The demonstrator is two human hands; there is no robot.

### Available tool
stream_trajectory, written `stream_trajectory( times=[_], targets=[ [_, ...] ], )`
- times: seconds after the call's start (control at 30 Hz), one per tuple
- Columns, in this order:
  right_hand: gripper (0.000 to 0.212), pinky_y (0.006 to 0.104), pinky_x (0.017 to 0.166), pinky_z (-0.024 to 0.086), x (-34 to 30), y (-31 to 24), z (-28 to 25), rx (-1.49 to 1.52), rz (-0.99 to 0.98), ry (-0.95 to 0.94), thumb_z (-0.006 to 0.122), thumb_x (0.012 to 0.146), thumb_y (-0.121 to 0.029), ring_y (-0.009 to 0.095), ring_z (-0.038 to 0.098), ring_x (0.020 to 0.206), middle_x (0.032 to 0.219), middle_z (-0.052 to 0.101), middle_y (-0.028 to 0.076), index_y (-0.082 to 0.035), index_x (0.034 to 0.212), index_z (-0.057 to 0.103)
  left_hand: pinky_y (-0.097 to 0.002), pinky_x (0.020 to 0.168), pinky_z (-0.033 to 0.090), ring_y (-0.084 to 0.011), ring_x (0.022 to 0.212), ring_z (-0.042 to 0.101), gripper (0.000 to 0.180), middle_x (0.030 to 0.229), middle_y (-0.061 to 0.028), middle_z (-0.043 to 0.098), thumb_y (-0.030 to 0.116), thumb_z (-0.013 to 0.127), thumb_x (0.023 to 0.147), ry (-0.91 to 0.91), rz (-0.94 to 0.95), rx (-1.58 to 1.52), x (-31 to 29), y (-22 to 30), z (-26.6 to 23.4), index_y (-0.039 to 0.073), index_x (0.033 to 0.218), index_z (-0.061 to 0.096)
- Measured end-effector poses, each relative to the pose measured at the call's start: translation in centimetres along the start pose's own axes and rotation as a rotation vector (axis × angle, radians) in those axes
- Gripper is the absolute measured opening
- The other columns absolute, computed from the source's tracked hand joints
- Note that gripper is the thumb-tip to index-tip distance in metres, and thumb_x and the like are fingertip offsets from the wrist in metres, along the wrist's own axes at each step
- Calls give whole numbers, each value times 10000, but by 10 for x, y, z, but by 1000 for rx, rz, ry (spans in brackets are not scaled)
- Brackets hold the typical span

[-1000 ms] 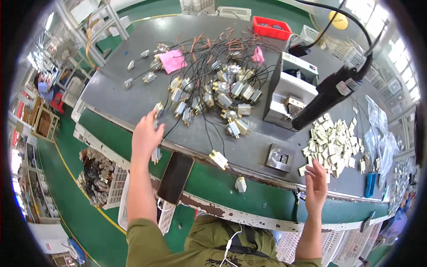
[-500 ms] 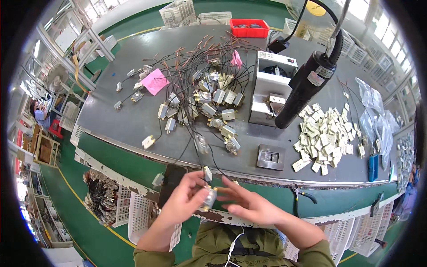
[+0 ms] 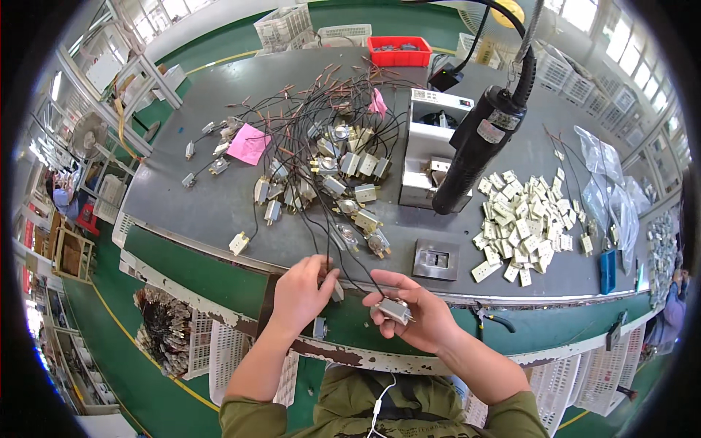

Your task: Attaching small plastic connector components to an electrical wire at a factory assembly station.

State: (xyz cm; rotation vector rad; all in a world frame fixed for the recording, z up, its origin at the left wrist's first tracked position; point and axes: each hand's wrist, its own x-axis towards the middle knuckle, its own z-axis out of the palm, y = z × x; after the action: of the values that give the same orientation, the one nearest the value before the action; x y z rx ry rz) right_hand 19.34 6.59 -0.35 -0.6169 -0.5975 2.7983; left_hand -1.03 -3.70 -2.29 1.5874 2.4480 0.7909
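My right hand (image 3: 427,323) holds a small silver-grey, box-shaped wired part (image 3: 395,312) across its fingers, palm side up; a black wire runs from the part back to the table. To its left, my left hand (image 3: 298,298) is closed, thumb and fingers pinched at a black wire (image 3: 328,255). A second small pale part (image 3: 337,292) shows beside those fingertips, partly hidden. Below them another grey part (image 3: 320,328) lies on the green front strip. A tangled heap of similar wired parts (image 3: 337,164) covers the table's middle.
Cream plastic pieces (image 3: 522,226) are piled at the right. Before them sits a square metal fixture (image 3: 436,259). A black cylindrical tool (image 3: 482,146) hangs by a white machine (image 3: 427,164). Pliers (image 3: 493,319) lie at the front edge; a red bin (image 3: 399,52) stands far back.
My right hand has turned palm up and now holds a wired part, moved rightward from between both hands. My left hand has shifted up and closed at a wire.
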Motion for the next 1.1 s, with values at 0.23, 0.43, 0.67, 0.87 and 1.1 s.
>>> stream_trajectory(
  times=[0.23, 0.43, 0.67, 0.87, 1.1],
  targets=[
    [602, 351, 606, 525, -19, 1, -13, 70, 48, -87, 348, 893, -117, 309, 627, 866, 1202, 568, 268, -85, 1490, 279, -339, 588, 480, -248, 633, 631, 169, 733, -117, 643, 165, 601, 908, 43, -61, -149, 17, 3, -5, 38, 1013, 639],
    [596, 308, 622, 531, -52, 9, -24, 157, 112, -302, 299, 926, -113, 286, 624, 845, 1227, 532, 314, -55, 1512, 208, -394, 627, 483, -328, 683, 633, 213, 783, -164, 647, 202, 568, 925, 87, -76, -115, 52, -16, -6, 25, 1035, 616],
    [643, 349, 497, 477, -107, -11, -35, -16, 149, -145, 424, 887, -248, 286, 581, 548, 959, 624, 339, 70, 1436, 316, -424, 737, 508, -389, 820, 646, 261, 863, -216, 660, 236, 524, 947, 164, -209, 61, 82, -43, -4, 49, 1108, 609],
    [594, 268, 553, 465, -137, -30, -66, -200, 11, -367, 494, 966, -270, 165, 585, 643, 951, 639, 288, 82, 1421, 347, -412, 886, 480, -340, 1053, 603, 351, 1146, -199, 609, 233, 539, 953, 251, -101, -23, 78, -60, -16, 15, 1228, 554],
    [463, 262, 595, 492, -125, -58, -43, -1009, -14, -209, 481, 923, -19, 134, 606, 677, 931, 681, 211, 83, 1373, 433, -431, 979, 467, -306, 1174, 558, 580, 1251, -196, 559, 438, 364, 1021, 63, -138, -1549, 61, 14, -36, 15, 1416, 329]
  ],
)
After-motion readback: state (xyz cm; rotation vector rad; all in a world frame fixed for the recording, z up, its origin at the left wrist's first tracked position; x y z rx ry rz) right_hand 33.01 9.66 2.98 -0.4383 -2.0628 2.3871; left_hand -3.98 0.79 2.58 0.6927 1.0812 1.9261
